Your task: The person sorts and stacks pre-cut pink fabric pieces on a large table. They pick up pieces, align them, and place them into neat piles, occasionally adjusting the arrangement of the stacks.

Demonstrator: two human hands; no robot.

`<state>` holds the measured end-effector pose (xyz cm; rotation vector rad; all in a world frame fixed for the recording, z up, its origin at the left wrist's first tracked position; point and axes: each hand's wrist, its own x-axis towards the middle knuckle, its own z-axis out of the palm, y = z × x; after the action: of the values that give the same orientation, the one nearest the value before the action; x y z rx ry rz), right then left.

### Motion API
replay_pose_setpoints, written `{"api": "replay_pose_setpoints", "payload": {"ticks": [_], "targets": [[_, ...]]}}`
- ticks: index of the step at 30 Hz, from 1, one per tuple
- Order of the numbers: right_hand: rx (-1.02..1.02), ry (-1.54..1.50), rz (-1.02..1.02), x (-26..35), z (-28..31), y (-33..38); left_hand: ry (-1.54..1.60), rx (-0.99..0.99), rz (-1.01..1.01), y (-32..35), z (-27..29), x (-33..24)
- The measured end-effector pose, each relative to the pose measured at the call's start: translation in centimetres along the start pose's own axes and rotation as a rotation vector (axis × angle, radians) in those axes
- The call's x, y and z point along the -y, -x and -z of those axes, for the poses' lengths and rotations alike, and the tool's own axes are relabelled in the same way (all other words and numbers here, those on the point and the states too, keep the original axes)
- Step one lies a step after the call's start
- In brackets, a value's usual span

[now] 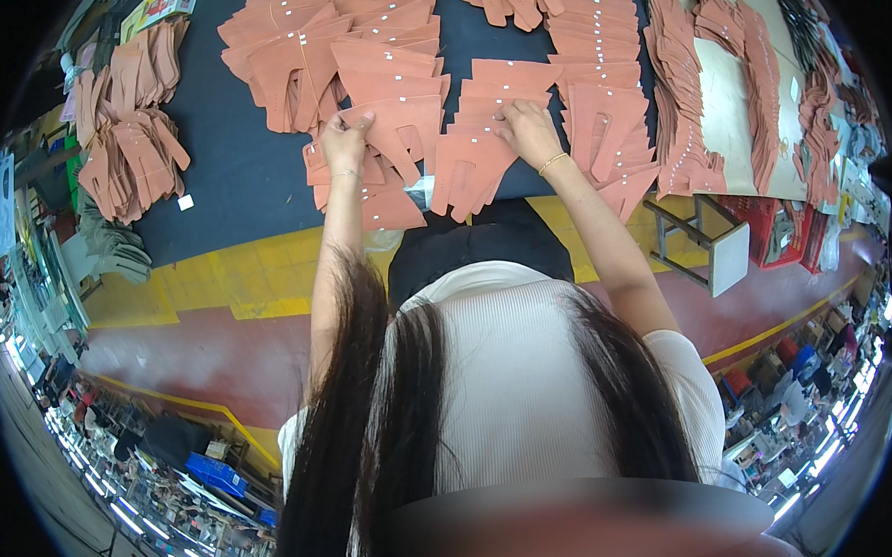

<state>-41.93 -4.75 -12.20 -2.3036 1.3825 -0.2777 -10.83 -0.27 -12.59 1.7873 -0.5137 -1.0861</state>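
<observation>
Flat salmon-coloured cut pieces with slots and small white labels lie in overlapping rows on the dark table (233, 188). My left hand (346, 143) is closed, thumb and fingers pinching the upper left corner of one slotted salmon piece (404, 124). That piece lies over others in the left row. To the right, my right hand (529, 135) bends over the neighbouring row, its fingertips drawn together at the top edge of a slotted piece (466, 160). Whatever is between those fingertips is too small to tell. A small pale patch (421, 190) shows between the two rows.
Tied bundles of salmon pieces (132, 158) lie at the table's left. More stacks (682, 99) line the right side. A white-topped stool (729, 259) and a red crate (774, 229) stand right of me. A white square (185, 202) lies near the left front edge.
</observation>
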Motion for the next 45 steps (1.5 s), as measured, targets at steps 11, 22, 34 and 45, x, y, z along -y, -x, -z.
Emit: {"api": "replay_pose_setpoints", "payload": {"ticks": [11,22,34,45], "targets": [[0.127,-0.170,0.053,3.6,5.8,0.3,-0.048,-0.009,-0.035,-0.3,0.6,1.5],[-0.299,0.028,0.204,8.0,17.5,-2.1,-0.192,0.038,-0.227,5.3,1.6,-4.7],[0.137,-0.628,0.031,13.5,6.0,-9.9,-0.055,-0.323,-0.511,10.0,13.9,-13.5],[-0.093,-0.294,-0.069,11.0,-2.1,-12.2,-0.118,-0.337,-0.355,11.4,14.2,-11.5]]}}
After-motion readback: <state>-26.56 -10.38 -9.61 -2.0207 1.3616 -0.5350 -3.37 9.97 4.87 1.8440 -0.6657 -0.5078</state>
